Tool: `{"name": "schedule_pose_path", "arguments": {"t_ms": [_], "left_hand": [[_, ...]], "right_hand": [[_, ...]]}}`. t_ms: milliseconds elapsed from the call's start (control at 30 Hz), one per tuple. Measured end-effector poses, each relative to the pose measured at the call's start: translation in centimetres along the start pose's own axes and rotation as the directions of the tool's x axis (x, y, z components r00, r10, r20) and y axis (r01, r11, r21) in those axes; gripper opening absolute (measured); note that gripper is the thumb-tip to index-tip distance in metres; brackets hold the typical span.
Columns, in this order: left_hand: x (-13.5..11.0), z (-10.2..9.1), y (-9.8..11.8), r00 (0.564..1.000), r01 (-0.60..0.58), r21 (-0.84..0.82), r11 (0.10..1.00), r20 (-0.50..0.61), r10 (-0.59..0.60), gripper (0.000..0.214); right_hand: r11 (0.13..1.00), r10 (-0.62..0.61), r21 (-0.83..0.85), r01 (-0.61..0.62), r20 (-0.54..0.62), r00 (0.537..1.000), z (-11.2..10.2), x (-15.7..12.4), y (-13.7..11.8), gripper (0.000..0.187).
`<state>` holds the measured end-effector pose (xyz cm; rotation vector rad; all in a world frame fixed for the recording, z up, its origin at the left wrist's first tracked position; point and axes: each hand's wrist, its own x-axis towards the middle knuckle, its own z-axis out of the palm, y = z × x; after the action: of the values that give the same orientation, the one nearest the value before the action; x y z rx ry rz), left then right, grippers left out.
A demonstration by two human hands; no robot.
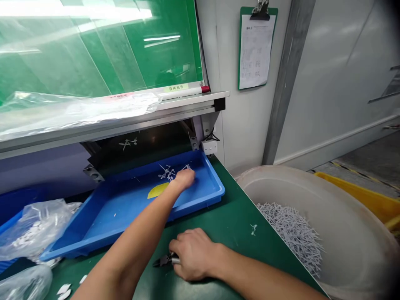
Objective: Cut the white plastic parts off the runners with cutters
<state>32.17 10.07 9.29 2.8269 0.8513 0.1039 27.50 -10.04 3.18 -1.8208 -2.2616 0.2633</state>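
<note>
My left hand reaches into the blue tray, its fingers curled closed at a thin white branched plastic piece that sticks out past them. The fingertips are mostly hidden behind the hand. Beside it in the tray lies a small pile of similar white plastic pieces, along with a yellow label. Resting low over the green tabletop, my right hand is wrapped round a pair of side cutters. The cutters' dark jaws point left and touch nothing that I can see.
A big pale tub holding many thin white sticks stands right of the table edge. Clear bags of white parts sit at the left. Over the tray runs a metal shelf. A small white scrap lies on the tabletop.
</note>
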Motion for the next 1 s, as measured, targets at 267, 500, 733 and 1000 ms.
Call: {"name": "schedule_pose_path", "arguments": {"t_ms": [267,500,733,1000], "left_hand": [[-10.6,-4.2,-3.6,0.969,-0.007,-0.759,0.651,-0.166,-0.183,0.036],[-23.6,1.1,-3.4,0.885,0.050,-0.992,0.119,-0.011,-0.465,0.042],[-27.4,4.1,-3.6,0.964,0.183,-0.956,-0.230,0.220,-0.148,0.040],[-27.7,5.1,-4.1,0.974,0.124,-0.896,-0.425,0.192,-0.121,0.031]], "right_hand": [[0.994,-0.009,0.109,0.018,-0.082,0.997,0.1,-0.6,0.3,0.020],[0.775,0.194,0.618,0.136,-0.437,0.878,-1.7,-1.5,-1.6,0.055],[0.722,0.291,0.692,-0.019,-0.278,0.915,-0.8,-1.4,-1.9,0.025],[0.788,0.253,0.615,-0.023,-0.289,0.923,-0.5,-1.4,-1.4,0.039]]}}
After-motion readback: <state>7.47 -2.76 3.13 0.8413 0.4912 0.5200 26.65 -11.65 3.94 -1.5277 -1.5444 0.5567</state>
